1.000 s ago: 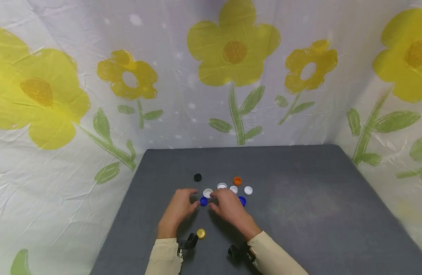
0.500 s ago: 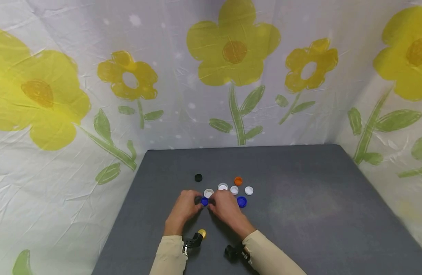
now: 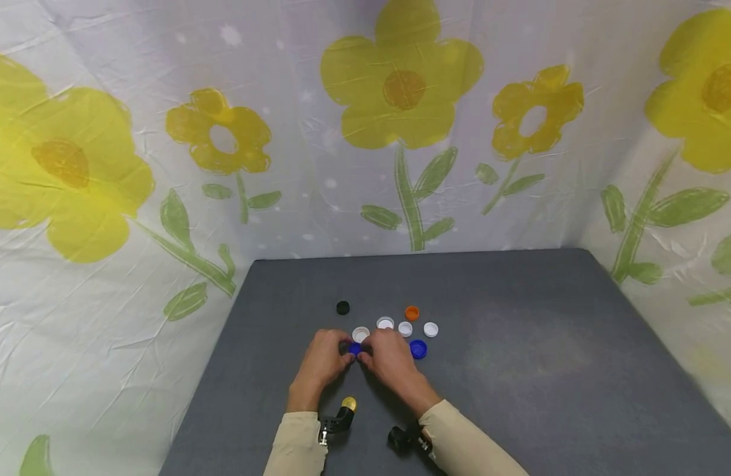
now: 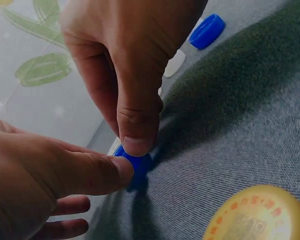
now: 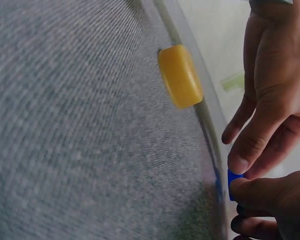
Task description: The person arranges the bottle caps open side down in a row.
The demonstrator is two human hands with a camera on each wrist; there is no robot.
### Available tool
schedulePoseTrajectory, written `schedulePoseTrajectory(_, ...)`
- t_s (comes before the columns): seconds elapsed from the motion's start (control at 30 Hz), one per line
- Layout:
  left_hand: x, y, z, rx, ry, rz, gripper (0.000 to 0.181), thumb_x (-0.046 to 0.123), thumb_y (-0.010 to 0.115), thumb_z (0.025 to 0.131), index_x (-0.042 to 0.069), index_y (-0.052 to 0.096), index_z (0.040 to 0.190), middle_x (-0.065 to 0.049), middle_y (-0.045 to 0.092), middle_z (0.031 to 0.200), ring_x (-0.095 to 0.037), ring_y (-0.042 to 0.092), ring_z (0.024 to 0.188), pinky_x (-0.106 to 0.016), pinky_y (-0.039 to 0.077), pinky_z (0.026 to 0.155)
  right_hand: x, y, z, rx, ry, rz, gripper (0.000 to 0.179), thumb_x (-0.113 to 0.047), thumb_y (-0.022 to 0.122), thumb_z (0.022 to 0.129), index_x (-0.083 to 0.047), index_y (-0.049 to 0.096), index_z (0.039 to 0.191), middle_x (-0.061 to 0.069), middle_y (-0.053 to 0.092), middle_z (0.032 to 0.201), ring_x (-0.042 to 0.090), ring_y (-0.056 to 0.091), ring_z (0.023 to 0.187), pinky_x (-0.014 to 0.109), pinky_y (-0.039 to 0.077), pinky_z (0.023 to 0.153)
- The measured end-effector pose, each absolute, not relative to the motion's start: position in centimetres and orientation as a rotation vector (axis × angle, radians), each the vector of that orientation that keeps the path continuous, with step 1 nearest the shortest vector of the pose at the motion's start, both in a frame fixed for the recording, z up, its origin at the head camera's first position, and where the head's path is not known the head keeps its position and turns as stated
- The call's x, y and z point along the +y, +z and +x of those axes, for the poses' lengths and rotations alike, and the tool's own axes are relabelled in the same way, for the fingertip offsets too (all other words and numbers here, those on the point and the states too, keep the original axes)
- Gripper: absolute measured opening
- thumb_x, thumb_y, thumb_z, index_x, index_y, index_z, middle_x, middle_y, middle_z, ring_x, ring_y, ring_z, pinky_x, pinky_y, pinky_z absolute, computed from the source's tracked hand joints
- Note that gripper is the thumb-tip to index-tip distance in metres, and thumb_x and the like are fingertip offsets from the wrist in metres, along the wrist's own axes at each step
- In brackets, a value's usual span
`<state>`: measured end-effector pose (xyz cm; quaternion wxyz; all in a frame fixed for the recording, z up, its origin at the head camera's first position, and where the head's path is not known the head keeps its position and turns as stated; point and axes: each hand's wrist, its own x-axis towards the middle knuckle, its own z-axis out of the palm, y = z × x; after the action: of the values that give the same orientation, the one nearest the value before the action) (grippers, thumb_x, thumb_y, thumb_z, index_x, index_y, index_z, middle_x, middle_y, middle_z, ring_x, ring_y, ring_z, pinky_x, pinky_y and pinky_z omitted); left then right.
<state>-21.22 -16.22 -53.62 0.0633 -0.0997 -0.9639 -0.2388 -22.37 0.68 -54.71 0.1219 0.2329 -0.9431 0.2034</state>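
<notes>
Pinching from one side, the left hand (image 3: 322, 358) has thumb and fingers clamped on a small, round, bright-blue plastic cap (image 3: 355, 349), and from the other side the right hand (image 3: 392, 359) grips it too! Both thumbs press its near face, tips almost meeting in the left wrist view; the fingers behind are partly hidden, and whether the cap touches the table, I can't tell.

Look at the company it keeps: a round white plastic cap (image 3: 361, 334) sits just beyond it, a second white cap with a raised rim (image 3: 385, 322) farther back to the right, then a smaller white cap (image 3: 404, 329) and another plain white one (image 3: 431, 329) out on the right. A larger blue ring-rimmed cap (image 3: 418, 349) lies just beside the right hand, an orange round cap (image 3: 412, 313) behind it, a black round cap (image 3: 343, 307) off at the back left. Nearer the person, a gold cap with reddish print (image 3: 349, 402) rests close to the left wrist's black camera (image 3: 340, 422). All this on a dark grey cloth-covered table (image 3: 520, 383), before a white sheet with yellow flowers (image 3: 306, 211)!
</notes>
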Motion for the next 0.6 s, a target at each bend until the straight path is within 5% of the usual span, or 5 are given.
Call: schedulePoseTrajectory(0.6, -14.5, -49.9, -19.9, -2.849, -0.758, -0.402, 0.025, 0.014, 0.083, 0.083, 0.012, 0.077, 0.107, -0.003, 0.076, 0.108, -0.024, 0.070, 0.102, -0.044, 0.055, 0.094, 2.9, -50.9, -20.7, -2.672, 0.751, 0.631, 0.019, -0.026, 0.083, 0.082, -0.017, 0.081, 0.097, 0.001, 0.075, 0.091, 0.019, 0.068, 0.085, 0.039, 0.056, 0.078)
